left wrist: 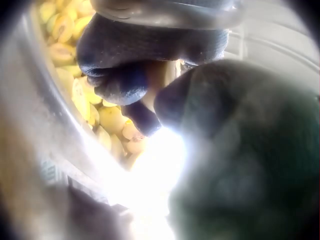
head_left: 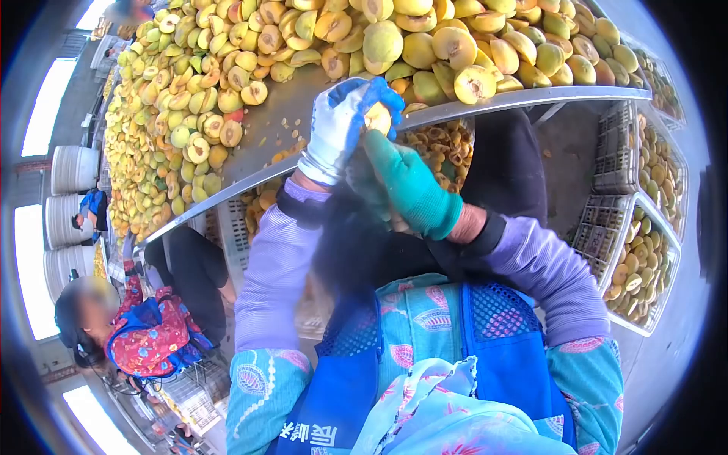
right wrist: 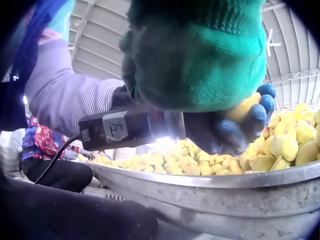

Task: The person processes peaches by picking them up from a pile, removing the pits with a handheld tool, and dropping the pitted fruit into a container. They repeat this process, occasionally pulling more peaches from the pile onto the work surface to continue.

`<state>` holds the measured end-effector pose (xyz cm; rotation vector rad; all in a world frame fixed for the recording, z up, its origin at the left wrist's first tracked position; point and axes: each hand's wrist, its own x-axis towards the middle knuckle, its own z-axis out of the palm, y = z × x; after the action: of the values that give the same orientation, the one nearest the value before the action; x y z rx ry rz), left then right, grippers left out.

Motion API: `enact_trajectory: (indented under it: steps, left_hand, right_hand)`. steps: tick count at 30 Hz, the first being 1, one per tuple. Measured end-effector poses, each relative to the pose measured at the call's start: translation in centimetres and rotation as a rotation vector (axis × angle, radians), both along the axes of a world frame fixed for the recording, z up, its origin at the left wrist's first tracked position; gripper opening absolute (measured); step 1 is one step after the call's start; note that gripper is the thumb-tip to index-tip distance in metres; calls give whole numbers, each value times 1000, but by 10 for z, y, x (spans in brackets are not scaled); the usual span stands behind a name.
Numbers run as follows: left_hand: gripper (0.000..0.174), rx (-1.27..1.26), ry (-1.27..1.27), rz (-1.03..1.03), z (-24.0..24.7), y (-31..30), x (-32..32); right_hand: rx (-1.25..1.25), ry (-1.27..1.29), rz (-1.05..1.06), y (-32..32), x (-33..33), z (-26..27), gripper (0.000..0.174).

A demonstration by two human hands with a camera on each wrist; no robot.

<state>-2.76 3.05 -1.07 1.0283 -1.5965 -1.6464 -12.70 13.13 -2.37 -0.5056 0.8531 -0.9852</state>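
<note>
My left hand (head_left: 334,133), in a white glove with blue-coated fingers, holds a yellow peach half (head_left: 378,119) over the metal rim of the trough (head_left: 485,105). Its fingers curl round the fruit, which also shows in the right wrist view as a yellow peach half (right wrist: 243,106). Close against it is my right hand (head_left: 417,189) in a green glove, thumb side reaching to the fruit's lower edge. The right fingers are bent out of sight, and I cannot tell whether they hold something. Cut peaches (head_left: 455,49) heap up just beyond both hands.
Below the rim lies a container of peach scraps (head_left: 444,148), between my knees. Plastic crates of peach halves (head_left: 637,265) stand on the right. Another person (head_left: 163,326) sits along the trough on the left, near stacks of white tubs (head_left: 73,171).
</note>
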Motion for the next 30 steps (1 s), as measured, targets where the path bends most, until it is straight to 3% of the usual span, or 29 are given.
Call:
enact_trajectory:
  steps: [3, 4, 7, 15, 19, 22, 25, 27, 29, 30]
  left_hand:
    - [40, -496, 124, 173, -15, 5, -4]
    - [41, -58, 201, 263, -18, 6, -3]
    - [42, 69, 187, 283, -25, 14, 1]
    - [39, -11, -63, 186, -5, -2, -2]
    - [33, -138, -157, -327, -6, -30, 14]
    - [31, -22, -137, -597, -4, -42, 16]
    - [29, -42, -353, -697, -4, -45, 20]
    - [29, -182, 62, -605, -19, -39, 24]
    - [33, -38, 371, -353, -22, -20, 25]
    - [35, 43, 496, -200, -21, -10, 27]
  right_hand:
    - [-278, 103, -19, -17, -3, -6, 48]
    - [-149, 186, 99, -14, -12, -2, 49]
    - [-36, 56, 174, -13, -14, -17, 50]
    - [218, -265, 75, -19, 4, 3, 45]
    - [278, -374, 138, -17, 6, -5, 45]
    - [267, -783, 193, -16, 7, -18, 45]
    - [295, -1258, 286, -9, 13, -38, 44]
    - [188, -1189, 318, -8, 12, -32, 42]
    - [43, -1078, 376, -14, 10, -14, 43]
    - [115, -1040, 421, -16, 10, -8, 44]
